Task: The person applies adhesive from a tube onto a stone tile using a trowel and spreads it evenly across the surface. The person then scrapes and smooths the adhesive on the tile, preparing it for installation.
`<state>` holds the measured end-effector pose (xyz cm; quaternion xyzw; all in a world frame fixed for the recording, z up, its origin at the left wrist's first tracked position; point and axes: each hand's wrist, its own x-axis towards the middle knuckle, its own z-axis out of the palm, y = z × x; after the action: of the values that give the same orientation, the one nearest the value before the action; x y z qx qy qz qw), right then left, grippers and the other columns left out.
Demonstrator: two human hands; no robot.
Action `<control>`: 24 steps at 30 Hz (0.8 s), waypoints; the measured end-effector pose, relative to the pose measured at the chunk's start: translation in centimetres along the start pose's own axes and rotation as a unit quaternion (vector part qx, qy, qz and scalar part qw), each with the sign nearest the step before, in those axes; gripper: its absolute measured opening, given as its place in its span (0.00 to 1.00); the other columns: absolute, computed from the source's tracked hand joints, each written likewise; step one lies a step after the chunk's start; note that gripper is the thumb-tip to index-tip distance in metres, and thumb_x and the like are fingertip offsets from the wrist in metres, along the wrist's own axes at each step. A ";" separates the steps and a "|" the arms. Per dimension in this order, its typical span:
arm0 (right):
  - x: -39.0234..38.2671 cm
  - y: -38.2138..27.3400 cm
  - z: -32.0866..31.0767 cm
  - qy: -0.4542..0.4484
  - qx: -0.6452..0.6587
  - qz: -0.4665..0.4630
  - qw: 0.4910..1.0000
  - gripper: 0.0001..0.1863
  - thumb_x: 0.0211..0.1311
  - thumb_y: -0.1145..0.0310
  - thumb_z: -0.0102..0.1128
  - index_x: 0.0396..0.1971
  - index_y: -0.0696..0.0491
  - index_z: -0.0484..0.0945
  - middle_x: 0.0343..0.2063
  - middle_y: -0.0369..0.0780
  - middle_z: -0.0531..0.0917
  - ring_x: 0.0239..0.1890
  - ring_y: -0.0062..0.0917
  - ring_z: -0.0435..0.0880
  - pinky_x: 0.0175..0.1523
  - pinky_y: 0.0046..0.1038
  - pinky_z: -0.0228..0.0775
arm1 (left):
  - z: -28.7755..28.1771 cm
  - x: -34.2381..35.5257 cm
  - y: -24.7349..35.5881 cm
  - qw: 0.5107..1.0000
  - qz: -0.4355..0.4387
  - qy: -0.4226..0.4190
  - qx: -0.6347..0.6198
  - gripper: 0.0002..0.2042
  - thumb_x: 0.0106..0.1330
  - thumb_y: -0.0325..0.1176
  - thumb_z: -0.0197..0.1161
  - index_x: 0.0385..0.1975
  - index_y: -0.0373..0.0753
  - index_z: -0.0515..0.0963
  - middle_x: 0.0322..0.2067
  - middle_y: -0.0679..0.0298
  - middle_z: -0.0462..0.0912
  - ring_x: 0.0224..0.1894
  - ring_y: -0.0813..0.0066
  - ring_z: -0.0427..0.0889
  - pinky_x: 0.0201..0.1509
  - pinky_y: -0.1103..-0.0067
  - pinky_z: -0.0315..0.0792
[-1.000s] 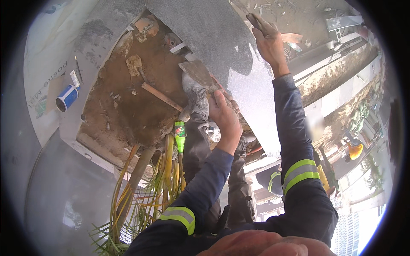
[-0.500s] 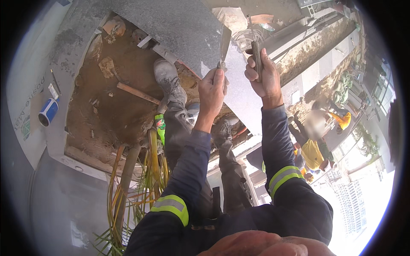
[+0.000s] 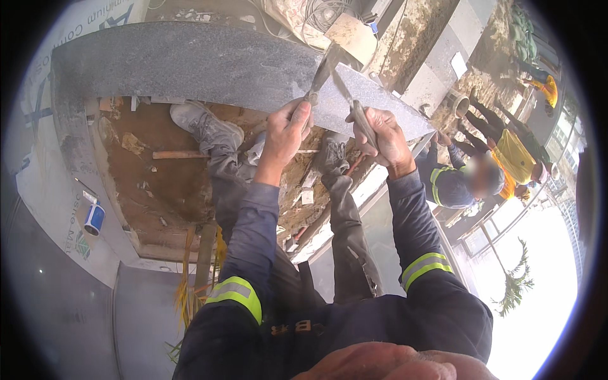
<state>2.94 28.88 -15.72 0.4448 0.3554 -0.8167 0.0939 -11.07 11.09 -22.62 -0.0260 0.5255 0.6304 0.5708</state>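
My left hand is closed round the handle of a trowel, its flat grey blade pointing up and away. In my right hand is a second hand tool with a thick worn handle. Its narrow metal end leans left, against or just in front of the trowel blade; I cannot tell whether they touch. Both tools are held above a grey stone slab, whose lighter part runs under my right hand.
Below the slab is a dug-out pit of brown soil, with my boots at it. A blue-and-white can sits on the left ledge. Coiled cable lies at the far side. Several people, one in a yellow shirt, are at the right.
My right hand has tipped its tool leftward, bringing the metal end to the trowel blade. The view has turned, so more of the slab shows at the left.
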 end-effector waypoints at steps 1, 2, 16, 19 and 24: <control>-1.2 0.5 -1.0 -0.014 0.000 -0.022 1.000 0.23 0.81 0.56 0.50 0.48 0.65 0.77 0.21 0.36 0.78 0.13 0.15 0.68 0.18 0.19 0.60 | 0.6 0.1 -0.8 1.000 -0.007 0.004 0.006 0.19 0.79 0.47 0.57 0.35 0.35 0.80 0.24 0.74 0.72 0.24 0.88 0.64 0.26 0.86 0.59; -2.4 1.1 -1.8 -0.029 -0.001 -0.044 0.999 0.21 0.80 0.56 0.52 0.47 0.64 0.78 0.22 0.37 0.79 0.14 0.15 0.69 0.19 0.19 0.62 | 1.1 0.3 -1.5 1.000 -0.012 0.009 0.011 0.19 0.79 0.47 0.57 0.34 0.36 0.80 0.24 0.74 0.72 0.24 0.89 0.65 0.26 0.86 0.60; -3.5 8.4 0.7 0.307 -0.253 -0.224 0.890 0.30 0.74 0.73 0.57 0.72 0.64 0.63 0.58 0.48 0.78 0.55 0.30 0.79 0.61 0.31 0.69 | 6.5 -1.0 -5.5 0.946 0.159 0.034 0.280 0.17 0.73 0.41 0.62 0.37 0.28 0.80 0.27 0.48 0.82 0.29 0.57 0.82 0.36 0.67 0.73; -6.6 10.4 2.2 0.233 -0.335 -0.233 0.883 0.30 0.73 0.72 0.58 0.72 0.60 0.65 0.50 0.44 0.78 0.54 0.28 0.76 0.63 0.32 0.66 | 6.2 -0.8 -4.1 0.953 0.125 0.061 0.268 0.17 0.74 0.42 0.62 0.37 0.28 0.81 0.28 0.47 0.83 0.29 0.55 0.83 0.37 0.67 0.74; -4.8 6.3 -0.4 0.354 -0.142 -0.172 0.908 0.30 0.76 0.71 0.55 0.74 0.61 0.61 0.44 0.37 0.81 0.32 0.13 0.74 0.34 0.17 0.66 | 6.1 -1.4 -5.7 0.929 0.203 0.016 0.309 0.16 0.73 0.40 0.62 0.37 0.28 0.81 0.28 0.47 0.83 0.31 0.52 0.84 0.37 0.65 0.74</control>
<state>8.94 23.80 -15.17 0.6187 0.5490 -0.5495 -0.1181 -2.88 13.20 -22.63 0.2492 0.6973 0.5387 0.4018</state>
